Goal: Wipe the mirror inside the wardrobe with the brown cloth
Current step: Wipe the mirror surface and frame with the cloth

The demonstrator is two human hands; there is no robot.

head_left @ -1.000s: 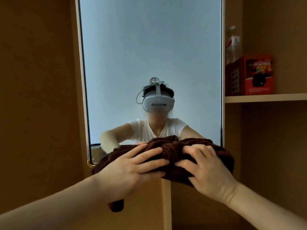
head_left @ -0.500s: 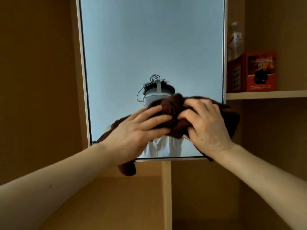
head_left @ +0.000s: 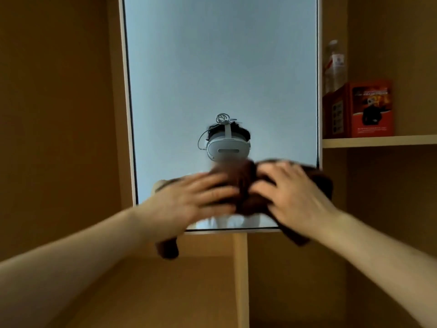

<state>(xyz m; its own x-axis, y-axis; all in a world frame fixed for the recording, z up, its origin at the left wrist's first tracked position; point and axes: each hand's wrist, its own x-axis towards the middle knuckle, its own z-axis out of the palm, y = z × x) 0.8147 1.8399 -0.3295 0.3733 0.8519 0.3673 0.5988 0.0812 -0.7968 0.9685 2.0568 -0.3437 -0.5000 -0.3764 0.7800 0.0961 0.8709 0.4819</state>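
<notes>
Two bare forearms reach up and forward from the bottom corners toward a tall mirror point(head_left: 220, 67) set in the back of a wooden wardrobe. Both hands press a brown cloth point(head_left: 243, 181) against the lower part of the glass. The left hand point(head_left: 196, 202) lies flat on the cloth, its fingers nearly straight and spread, pointing right; it is blurred. The right hand point(head_left: 290, 192) sits just beside it, wrist lower, fingers bent and dug into the bunched cloth. The cloth's ends hang down past the mirror's bottom edge under each hand, and its right side overlaps the mirror's right frame. The glass reflects a white headset point(head_left: 228, 147) above the cloth. To the right, a shelf point(head_left: 378, 140) holds a red box point(head_left: 364, 110) and a clear bottle point(head_left: 334, 65).
</notes>
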